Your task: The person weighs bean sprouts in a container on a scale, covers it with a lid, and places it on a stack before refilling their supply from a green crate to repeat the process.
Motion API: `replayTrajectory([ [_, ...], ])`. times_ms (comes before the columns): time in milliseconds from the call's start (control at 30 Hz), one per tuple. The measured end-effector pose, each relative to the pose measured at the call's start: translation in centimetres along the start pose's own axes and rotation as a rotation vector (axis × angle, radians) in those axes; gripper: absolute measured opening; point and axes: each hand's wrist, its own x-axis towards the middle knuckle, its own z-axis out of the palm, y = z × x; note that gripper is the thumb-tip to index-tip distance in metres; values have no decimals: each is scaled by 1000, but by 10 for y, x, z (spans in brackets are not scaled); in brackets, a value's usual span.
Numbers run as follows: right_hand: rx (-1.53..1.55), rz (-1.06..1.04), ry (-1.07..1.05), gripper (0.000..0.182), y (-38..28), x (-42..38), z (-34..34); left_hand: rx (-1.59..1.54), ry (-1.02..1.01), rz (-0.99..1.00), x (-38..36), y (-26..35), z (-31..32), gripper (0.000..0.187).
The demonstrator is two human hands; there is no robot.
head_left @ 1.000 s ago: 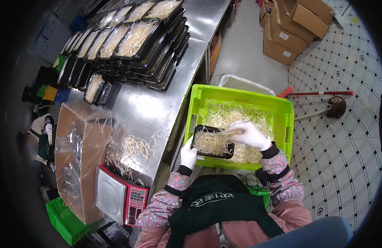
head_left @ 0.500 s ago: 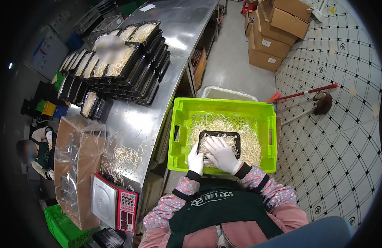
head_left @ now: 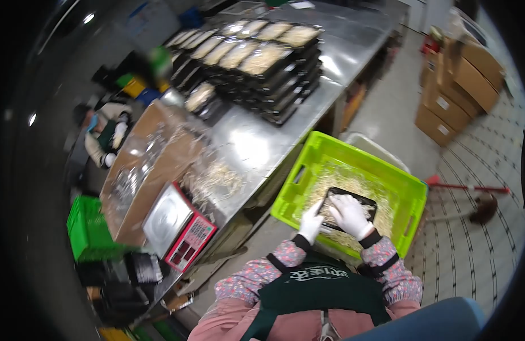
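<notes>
A black plastic tray (head_left: pixel 366 199) filled with pale thin strands sits inside a bright green crate (head_left: pixel 413 199), on a bed of loose strands (head_left: pixel 325 181). My left hand (head_left: pixel 311 223), in a white glove, grips the tray's left edge, thumb up along the side. Over the tray, my gloved right hand (head_left: pixel 351 216) rests on the strands with its fingers extended and slightly bent. Part of the tray's contents and its near edge are hidden beneath my hands.
Stacked filled trays (head_left: pixel 262 62) stand on the steel table (head_left: pixel 279 133). Nearer are a red scale (head_left: pixel 188 244), spilled strands (head_left: pixel 220 181) and a carton (head_left: pixel 132 219) lined with plastic. Cardboard boxes (head_left: pixel 444 113) and a red-handled tool (head_left: pixel 472 188) are rightward. Another person (head_left: pixel 106 133) is at far left.
The view has turned and shifted left, so the crate and table appear tilted and farther right. My hands remain at the same tray, the right hand's fingers a little more bent.
</notes>
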Motion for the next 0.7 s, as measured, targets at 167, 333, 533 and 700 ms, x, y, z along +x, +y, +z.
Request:
replayTrajectory([
  [167,232,-197,-16,32,-29,40,-16,-471,69,-251,-12,13,-40,61],
  [333,429,-149,194,33,-68,111,-31,-613,278,-82,-32,8,-133,62],
  [533,169,-123,111,72,-62,211,96,-632,634,5,-116,55,-267,63],
  [700,-153,-51,-40,94,-93,288,228,-643,925,83,-189,59,-359,62],
])
